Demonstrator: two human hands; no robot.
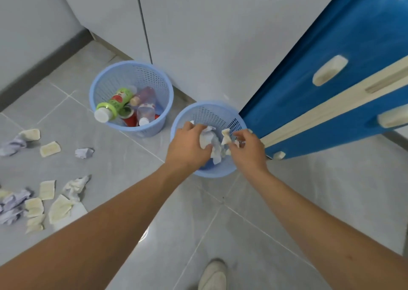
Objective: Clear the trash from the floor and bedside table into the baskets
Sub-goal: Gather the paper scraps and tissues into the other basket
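Two light blue plastic baskets stand on the grey tiled floor. The far basket holds several bottles and a red can. Both my hands hover over the near basket. My left hand grips crumpled white paper above its opening. My right hand pinches a small crumpled tissue beside it. More white paper lies inside the near basket under my hands. Several crumpled papers and tissues are scattered on the floor at the left.
A blue bedside table with cream drawer handles stands right of the near basket, touching it. White cabinet doors rise behind both baskets. My shoe shows at the bottom. A small scrap lies at the table's foot.
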